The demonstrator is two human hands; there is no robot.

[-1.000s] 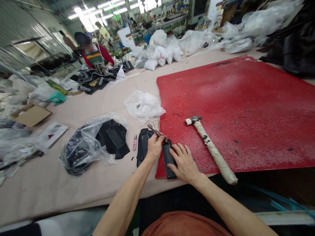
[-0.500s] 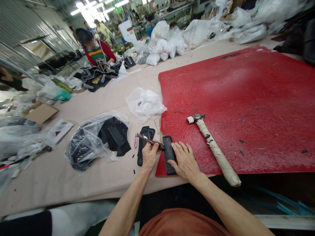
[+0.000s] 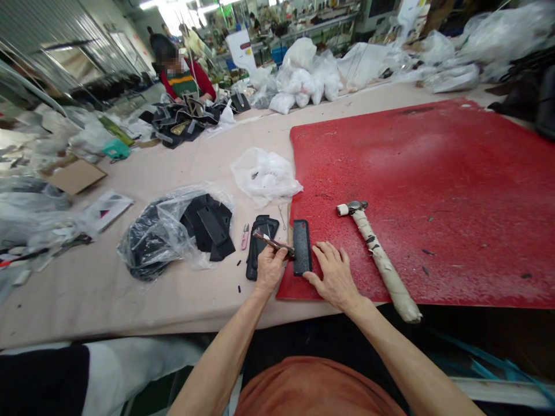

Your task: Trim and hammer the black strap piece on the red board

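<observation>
My left hand (image 3: 271,269) is closed around a slim, dark reddish-brown metal tool (image 3: 265,237), whose exact kind I cannot make out. The tool's near end reaches the left side of a flat black strap-like piece (image 3: 302,249) with rounded top corners. That piece lies on the left edge of the red mat (image 3: 416,173). My right hand (image 3: 335,276) rests just right of it, fingers spread; the thumb is at its lower right corner. Left of my left hand lies a small stack of similar black pieces (image 3: 254,263).
A ball-peen hammer (image 3: 381,266) with a wrapped handle lies on the mat. Pink thread snips (image 3: 245,237), a crumpled white plastic bag (image 3: 264,176) and a clear bag of black pieces (image 3: 151,242) are to the left. A person (image 3: 186,75) works at the far left.
The black piece has moved away from the mat's front edge. My right fingers have come off its face to the right. My left hand still grips the tool.
</observation>
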